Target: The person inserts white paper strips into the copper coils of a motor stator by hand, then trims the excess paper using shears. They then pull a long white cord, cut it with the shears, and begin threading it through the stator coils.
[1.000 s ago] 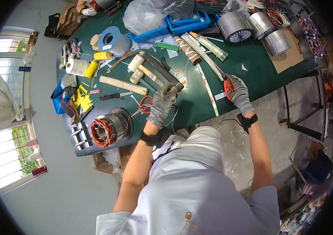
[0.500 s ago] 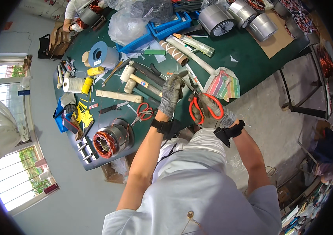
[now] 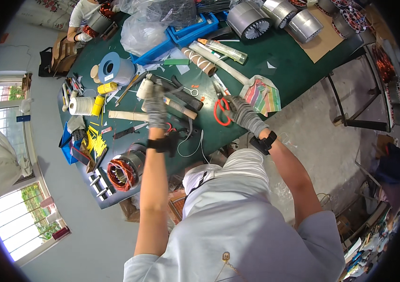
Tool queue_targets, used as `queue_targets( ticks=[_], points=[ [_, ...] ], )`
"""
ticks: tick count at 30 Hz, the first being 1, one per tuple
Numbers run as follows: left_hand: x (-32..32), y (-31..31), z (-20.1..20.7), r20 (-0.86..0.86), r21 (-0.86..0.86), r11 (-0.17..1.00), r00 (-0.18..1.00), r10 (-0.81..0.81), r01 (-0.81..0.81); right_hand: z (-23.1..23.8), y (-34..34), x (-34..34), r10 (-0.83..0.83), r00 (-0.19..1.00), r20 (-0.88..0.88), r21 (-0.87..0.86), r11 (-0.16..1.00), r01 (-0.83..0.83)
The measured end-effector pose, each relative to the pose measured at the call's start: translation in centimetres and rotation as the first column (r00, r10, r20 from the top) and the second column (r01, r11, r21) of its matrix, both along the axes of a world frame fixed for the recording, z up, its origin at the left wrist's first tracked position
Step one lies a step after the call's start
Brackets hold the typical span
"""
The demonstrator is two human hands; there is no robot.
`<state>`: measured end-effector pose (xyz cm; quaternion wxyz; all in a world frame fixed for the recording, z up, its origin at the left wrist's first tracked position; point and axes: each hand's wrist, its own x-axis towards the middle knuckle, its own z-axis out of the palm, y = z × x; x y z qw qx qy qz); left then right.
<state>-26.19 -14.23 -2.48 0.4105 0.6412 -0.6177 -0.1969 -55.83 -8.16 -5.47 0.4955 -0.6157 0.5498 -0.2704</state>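
My right hand (image 3: 241, 113), in a grey knit glove, is closed around the red-handled scissors (image 3: 220, 109), which sit over the near edge of the dark green bench (image 3: 294, 75), just beside a striped cloth pouch (image 3: 262, 95). Half a second ago those scissors were lower, off the bench edge by my waist; a second ago they were up on the bench, so I read this as the scissors coming back to the work after a brief dip. My left hand (image 3: 155, 104), also gloved, has moved left and now lies over the dark metal tool (image 3: 179, 94) and wooden-handled mallet (image 3: 181, 109); its fingers look curled, but I cannot tell whether they grip anything. A copper-wound motor stator (image 3: 122, 171) stands near the left corner, well apart from both hands
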Motion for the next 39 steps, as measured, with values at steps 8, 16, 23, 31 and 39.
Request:
queue_targets(
  ticks=[8, 16, 23, 31, 39],
  points=[
    [-2.5, 5.7, 8.2, 0.175, 0.028, 0.993, 0.977, -0.119, 0.115, -17.8, -0.7, -17.2, -0.248, 0.899, -0.36, 0.022, 0.961, 0.274],
    [-7.8, 13.1, 13.5, -0.22, 0.123, 0.992, 0.975, 0.022, 0.005, 12.0, -1.4, -3.2, -0.145, 0.989, -0.017, -0.399, 0.908, 0.126],
    [-9.4, 13.6, 15.6, -0.517, 0.128, 0.991, 0.851, 0.094, -0.032, 16.8, 4.1, 8.8, 0.135, 0.761, 0.635, 0.001, 0.985, -0.175],
    [-6.3, 15.4, 17.7, -0.687, 0.124, 0.968, 0.685, 0.243, -0.22, 18.0, 3.8, 9.1, 0.088, 0.784, 0.614, 0.124, 0.971, -0.207],
    [-7.1, 16.3, 17.1, -0.623, 0.193, 0.976, 0.756, 0.2, -0.099, 19.3, 3.9, 9.4, 0.146, 0.807, 0.572, 0.001, 0.984, -0.179]
  ],
)
